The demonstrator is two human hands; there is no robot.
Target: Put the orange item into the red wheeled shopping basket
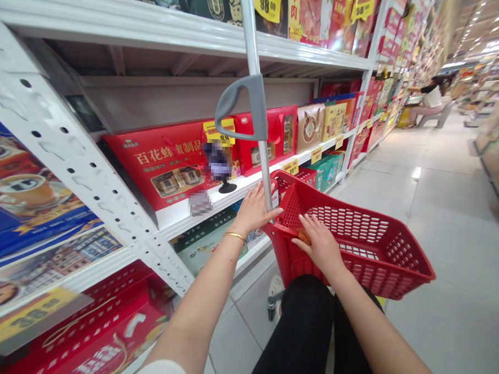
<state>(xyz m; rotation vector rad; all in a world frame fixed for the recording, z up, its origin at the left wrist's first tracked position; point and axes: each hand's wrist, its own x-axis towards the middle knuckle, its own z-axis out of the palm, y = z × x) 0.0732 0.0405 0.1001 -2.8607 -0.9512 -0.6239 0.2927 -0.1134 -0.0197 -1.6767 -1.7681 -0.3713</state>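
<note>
A shopper's left hand (pixel 254 211) rests against the metal pole (pixel 263 171) rising from a red plastic basket (pixel 395 259) in a supermarket aisle, a gold bangle (pixel 234 236) at the wrist. The fingers are spread around the pole, though whether they close on it cannot be told. The right hand (pixel 319 244) reaches into the basket's left side, fingers curled down over a small brown item (pixel 303 237), mostly hidden and of uncertain shape. The basket stands just beside a white metal shelf (pixel 177 219) stacked with red gift boxes (pixel 159 164). A careless swing left could strike the boxes, and a slackened grip could drop the item onto the basket's slotted floor. Far down the aisle, a person sits on a white chair (pixel 438 115).
</note>
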